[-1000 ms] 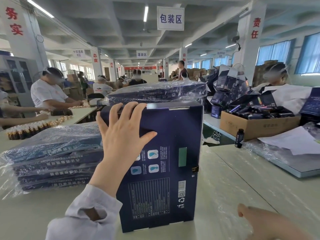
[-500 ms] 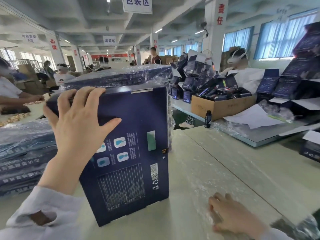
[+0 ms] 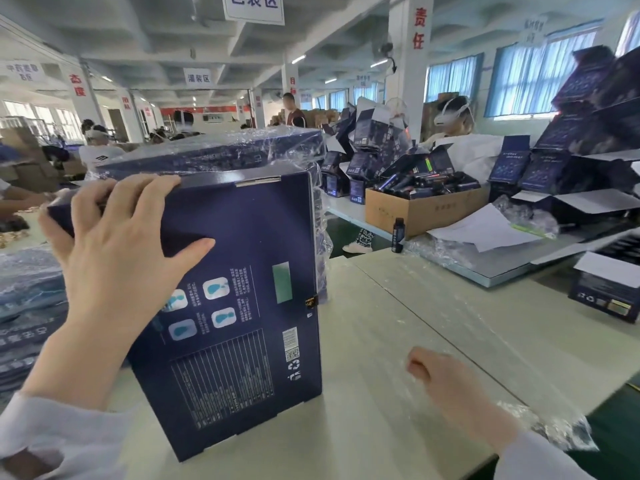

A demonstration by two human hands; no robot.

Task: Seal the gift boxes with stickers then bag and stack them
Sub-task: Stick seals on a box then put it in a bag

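A dark blue gift box (image 3: 242, 271) stands upright on the pale table (image 3: 398, 306), its printed back facing me. A small gold sticker (image 3: 311, 301) sits on its right edge. My left hand (image 3: 117, 251) grips the box's top left corner, fingers curled over the top edge and thumb on the face. My right hand (image 3: 446, 386) rests to the right of the box with fingers curled, pinching at the clear plastic bag (image 3: 467, 323) that lies flat on the table. Bagged boxes are stacked at the left (image 3: 27, 306), and one more wrapped box (image 3: 221, 150) stands behind.
A cardboard carton of dark bottles (image 3: 422, 209) and one small bottle (image 3: 398, 233) stand across the gap. White paper (image 3: 485, 230) and open dark boxes (image 3: 606, 296) crowd the right. Crumpled plastic (image 3: 554, 427) hangs at the table's near right edge. Other workers sit beyond.
My view swung right. My right hand slid forward over the plastic and its fingers curled from flat. My left hand kept its hold on the upright box.
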